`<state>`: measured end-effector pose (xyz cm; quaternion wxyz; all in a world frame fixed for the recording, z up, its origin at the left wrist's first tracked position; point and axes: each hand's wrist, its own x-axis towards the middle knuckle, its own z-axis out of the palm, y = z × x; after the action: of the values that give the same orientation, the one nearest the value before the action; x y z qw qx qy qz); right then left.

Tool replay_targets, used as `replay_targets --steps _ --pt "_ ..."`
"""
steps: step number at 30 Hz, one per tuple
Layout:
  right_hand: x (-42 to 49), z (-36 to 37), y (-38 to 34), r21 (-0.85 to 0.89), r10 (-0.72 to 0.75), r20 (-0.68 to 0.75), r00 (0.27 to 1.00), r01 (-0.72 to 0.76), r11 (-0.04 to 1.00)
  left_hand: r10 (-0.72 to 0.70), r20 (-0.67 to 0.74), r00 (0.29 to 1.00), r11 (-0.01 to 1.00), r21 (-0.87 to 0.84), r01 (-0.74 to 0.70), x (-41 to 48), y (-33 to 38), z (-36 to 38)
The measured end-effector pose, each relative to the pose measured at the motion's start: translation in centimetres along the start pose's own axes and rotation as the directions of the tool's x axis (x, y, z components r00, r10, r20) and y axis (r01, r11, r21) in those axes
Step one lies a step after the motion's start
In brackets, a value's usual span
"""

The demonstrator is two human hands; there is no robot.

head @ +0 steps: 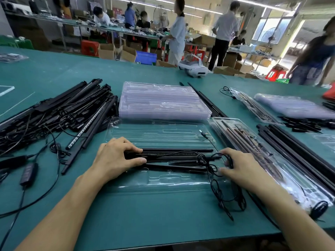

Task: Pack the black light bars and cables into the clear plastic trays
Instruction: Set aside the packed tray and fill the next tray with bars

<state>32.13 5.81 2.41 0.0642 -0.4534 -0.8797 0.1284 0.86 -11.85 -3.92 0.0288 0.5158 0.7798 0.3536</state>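
A clear plastic tray (pixel 159 131) lies open on the green table in front of me. Several black light bars (pixel 174 156) lie across its near half, side by side. My left hand (pixel 116 158) grips the bars' left ends, thumb below and fingers above. My right hand (pixel 243 165) rests at their right ends, with fingers curled over a black cable (pixel 213 160) that loops there. The cable trails down off the tray toward the table's front edge.
A heap of loose black bars and cables (pixel 63 115) lies at the left. A stack of clear trays (pixel 161 100) sits behind the open one. Packed trays (pixel 257 147) and more bars (pixel 299 144) lie at the right. A white headset (pixel 194 67) rests at the far edge.
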Motion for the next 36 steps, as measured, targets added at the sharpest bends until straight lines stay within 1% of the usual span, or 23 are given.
replay_targets --steps 3,5,6,7,8,10,11,12,13,14,15,16,17,18,19,20,21,23,25,27,28,32,36 --pt "0.1 -0.2 0.3 -0.015 0.065 -0.111 0.992 -0.067 0.998 -0.002 0.000 1.000 1.000 0.003 0.002 0.0 0.0 0.0" --pt "-0.1 -1.0 0.3 0.081 0.072 -0.183 0.980 -0.058 0.995 -0.005 -0.003 1.000 1.000 0.002 0.005 0.0 0.0 0.0" --pt "-0.2 -1.5 0.3 0.130 0.060 -0.267 0.962 -0.026 0.991 -0.008 -0.004 1.000 1.000 -0.002 0.008 0.0 0.0 0.0" --pt "-0.2 -2.1 0.2 0.145 0.035 -0.392 0.919 0.024 0.989 -0.012 -0.005 1.000 1.000 -0.004 0.012 -0.1 0.0 0.0" --pt "-0.2 -2.7 -0.1 0.127 0.001 -0.527 0.850 0.078 0.989 -0.014 -0.006 1.000 1.000 -0.006 0.014 -0.1 0.1 0.0" --pt "-0.4 -3.5 -1.5 0.060 -0.095 -0.735 0.672 0.205 0.977 -0.017 -0.005 1.000 1.000 -0.013 0.017 -0.1 0.2 0.0" --pt "-0.7 -3.6 -2.7 0.027 -0.140 -0.797 0.588 0.265 0.964 -0.019 -0.005 1.000 1.000 -0.019 0.019 -0.2 0.3 0.0" --pt "-0.9 -3.4 -3.9 -0.021 -0.199 -0.824 0.530 0.324 0.946 -0.022 -0.004 1.000 0.999 -0.025 0.022 -0.2 0.4 0.0" --pt "-1.1 -3.0 -4.9 -0.075 -0.286 -0.808 0.514 0.392 0.917 -0.025 -0.003 1.000 0.999 -0.031 0.025 -0.3 0.4 0.0" --pt "-1.4 -2.2 -5.8 -0.110 -0.389 -0.738 0.551 0.471 0.875 -0.027 -0.004 1.000 0.999 -0.034 0.027 -0.3 0.5 -0.1" --pt "-1.7 -1.2 -6.6 -0.093 -0.484 -0.600 0.636 0.546 0.833 -0.026 -0.004 1.000 0.999 -0.035 0.026 -0.3 0.5 -0.1" --pt "-2.2 -0.3 -7.3 -0.035 -0.551 -0.401 0.732 0.589 0.808 -0.025 -0.004 1.000 0.999 -0.035 0.024 -0.3 0.5 -0.2" --pt "-2.6 0.5 -7.7 0.022 -0.580 -0.177 0.795 0.592 0.805 -0.023 -0.004 1.000 0.999 -0.034 0.023 -0.3 0.5 -0.2" --pt "-2.8 1.2 -7.8 0.067 -0.589 0.006 0.808 0.588 0.806 -0.023 -0.003 1.000 0.999 -0.035 0.022 -0.3 0.5 -0.2" --pt "-3.0 1.7 -7.7 0.121 -0.597 0.103 0.796 0.586 0.802 -0.022 -0.002 1.000 0.999 -0.037 0.022 -0.4 0.6 -0.3" --pt "-3.1 1.9 -7.5 0.209 -0.605 0.109 0.789 0.576 0.790 -0.021 -0.001 1.000 0.999 -0.039 0.021 -0.4 0.6 -0.3" --pt "-3.1 1.9 -7.3 0.315 -0.594 0.052 0.803 0.551 0.773 -0.020 -0.002 1.000 0.999 -0.041 0.020 -0.3 0.6 -0.3" --pt "-2.8 1.4 -6.4 0.463 -0.471 -0.131 0.872 0.474 0.749 -0.022 -0.002 1.000 0.999 -0.042 0.022 -0.3 0.7 -0.4" --pt "-2.0 1.1 -5.0 0.413 -0.276 -0.242 0.930 0.356 0.838 -0.025 0.006 1.000 0.999 -0.037 0.025 -0.3 0.7 -0.4" --pt "-1.2 1.2 -3.7 0.266 -0.139 -0.196 0.971 0.189 0.945 -0.031 0.011 0.999 0.999 -0.033 0.032 -0.4 0.9 -0.4" --pt "-1.1 1.5 -3.4 0.229 -0.111 -0.155 0.982 0.145 0.963 -0.032 0.013 0.999 0.999 -0.033 0.033 -0.4 0.9 -0.4" --pt "-1.2 2.4 -4.1 0.248 -0.138 -0.025 0.990 0.140 0.959 -0.042 0.015 0.999 0.998 -0.050 0.043 -0.6 1.3 -0.7" --pt "-0.9 3.4 -4.3 0.233 -0.065 -0.022 0.998 0.068 0.970 -0.040 0.020 0.999 0.998 -0.043 0.041 -0.7 1.8 -0.8"
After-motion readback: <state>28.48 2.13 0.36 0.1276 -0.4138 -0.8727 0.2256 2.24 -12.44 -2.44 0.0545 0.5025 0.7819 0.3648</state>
